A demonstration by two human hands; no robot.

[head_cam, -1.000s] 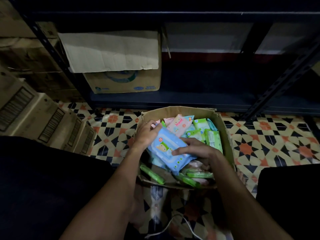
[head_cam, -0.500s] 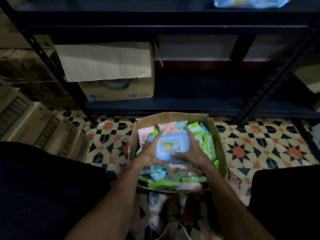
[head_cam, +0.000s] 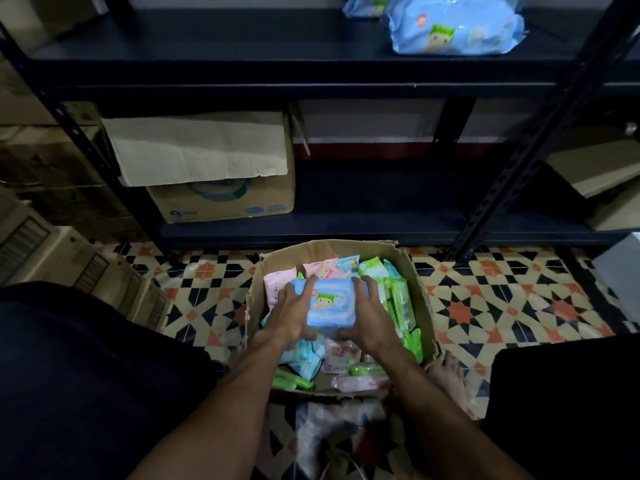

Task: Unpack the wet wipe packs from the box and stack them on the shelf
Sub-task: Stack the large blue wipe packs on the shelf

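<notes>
An open cardboard box (head_cam: pixel 419 299) stands on the tiled floor, holding several pink, green and blue wet wipe packs. A blue wet wipe pack (head_cam: pixel 330 301) is above the box contents, flat side up. My left hand (head_cam: pixel 289 315) grips its left end and my right hand (head_cam: pixel 367 315) grips its right end, fingers curled over the far edge. On the dark shelf (head_cam: pixel 242 46) above lie blue wet wipe packs (head_cam: pixel 453 27) at the upper right.
A larger cardboard box (head_cam: pixel 207 168) with a folded flap sits on the lower shelf at left. Slanted metal posts (head_cam: pixel 512 168) frame the rack. Stacked cartons (head_cam: pixel 62 258) stand on the floor at left. A bare foot (head_cam: pixel 448 375) rests right of the box.
The blue pack went from tilted in the box to level between both hands. My view tipped up, bringing the upper shelf and its blue packs into sight.
</notes>
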